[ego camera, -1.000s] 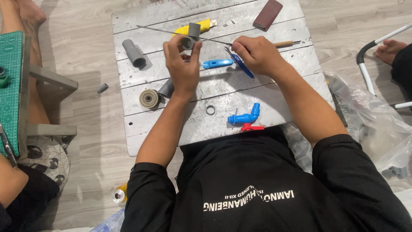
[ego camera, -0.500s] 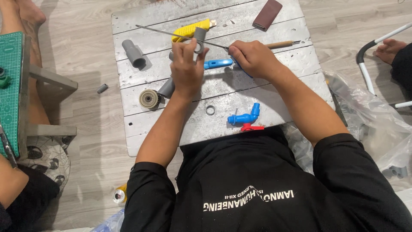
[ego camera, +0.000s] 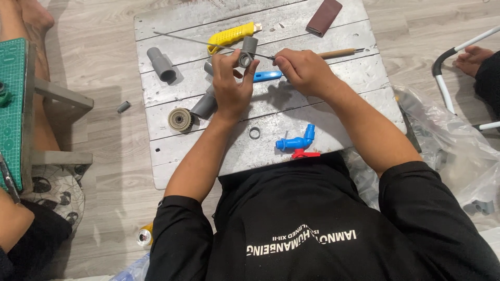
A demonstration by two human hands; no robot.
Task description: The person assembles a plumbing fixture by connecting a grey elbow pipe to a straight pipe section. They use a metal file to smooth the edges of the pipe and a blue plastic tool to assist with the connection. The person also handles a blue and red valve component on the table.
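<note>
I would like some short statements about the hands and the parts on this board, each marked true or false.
1. The left hand holds a grey pipe fitting. True.
2. The blue tap is in the right hand. False: it lies on the board, near the person's chest.
3. The yellow knife lies on the board. True.
4. The small ring sits on a finger. False: it lies on the board.

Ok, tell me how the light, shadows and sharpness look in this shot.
Head view: even, soft indoor light, no harsh glare on the grey board; short soft shadows lie beside the pipe and under the left hand and right hand; the board's things are sharp; slight wide-angle bend at the edges.
</note>
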